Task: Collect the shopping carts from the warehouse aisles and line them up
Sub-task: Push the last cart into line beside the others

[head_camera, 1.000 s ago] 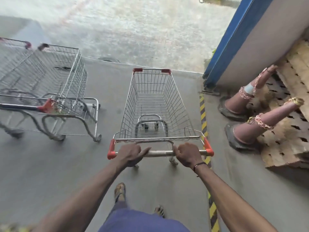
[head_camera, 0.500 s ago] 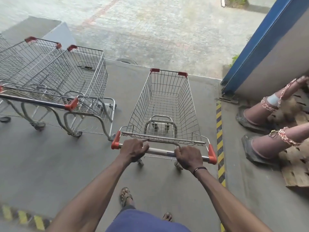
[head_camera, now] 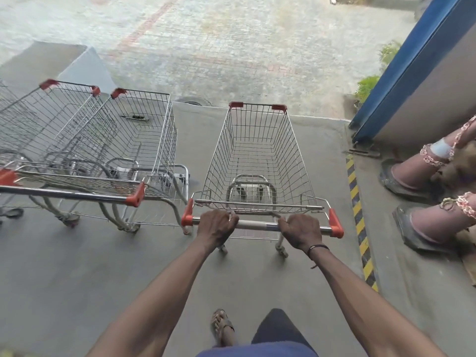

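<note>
An empty wire shopping cart with red corner caps stands straight ahead of me on the grey concrete floor. My left hand grips its handle bar left of centre. My right hand, with a dark band at the wrist, grips the bar right of centre. Just to the left stand two more empty carts side by side, the nearer cart almost level with mine and a small gap from it, the farther cart beyond it.
A yellow-black hazard stripe runs along the floor on the right. Two toppled traffic cones with chains lie beyond it, under a blue-edged wall. The concrete ends ahead at a paved yard.
My cart has rolled forward and drawn up alongside the parked carts on the left, which now sit closer to it. Both hands kept their grip on the bar.
</note>
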The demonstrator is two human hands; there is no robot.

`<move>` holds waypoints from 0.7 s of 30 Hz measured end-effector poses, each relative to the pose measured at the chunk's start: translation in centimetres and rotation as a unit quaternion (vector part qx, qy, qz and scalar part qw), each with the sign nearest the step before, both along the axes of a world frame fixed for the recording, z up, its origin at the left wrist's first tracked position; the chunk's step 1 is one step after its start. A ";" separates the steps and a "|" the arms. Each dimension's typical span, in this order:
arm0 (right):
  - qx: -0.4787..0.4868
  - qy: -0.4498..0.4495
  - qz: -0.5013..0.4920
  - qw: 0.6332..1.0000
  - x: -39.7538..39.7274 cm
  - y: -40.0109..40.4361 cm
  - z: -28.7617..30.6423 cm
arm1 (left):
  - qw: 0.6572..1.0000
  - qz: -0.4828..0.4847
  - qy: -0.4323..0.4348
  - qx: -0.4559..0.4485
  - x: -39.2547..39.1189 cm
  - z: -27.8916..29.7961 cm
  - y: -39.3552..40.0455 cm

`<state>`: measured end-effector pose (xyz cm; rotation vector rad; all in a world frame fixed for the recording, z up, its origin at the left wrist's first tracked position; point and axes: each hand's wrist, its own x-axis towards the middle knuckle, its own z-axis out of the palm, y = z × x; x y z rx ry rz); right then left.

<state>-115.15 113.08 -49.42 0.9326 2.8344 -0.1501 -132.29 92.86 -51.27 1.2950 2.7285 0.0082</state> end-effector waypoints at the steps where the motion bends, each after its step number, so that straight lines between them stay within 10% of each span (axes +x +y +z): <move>1: 0.002 -0.003 0.000 1.000 -1.1 0.0 0.0 | 1.000 -0.008 0.007 -0.005 -1.2 -0.3 0.0; 11: -0.005 0.031 -0.023 0.999 -11.7 2.2 -0.3 | 0.996 -0.047 0.063 -0.048 -12.1 1.4 2.9; 21: 0.018 0.028 0.006 0.999 -25.3 6.6 -0.6 | 0.988 0.116 -0.100 0.016 -24.7 0.8 7.4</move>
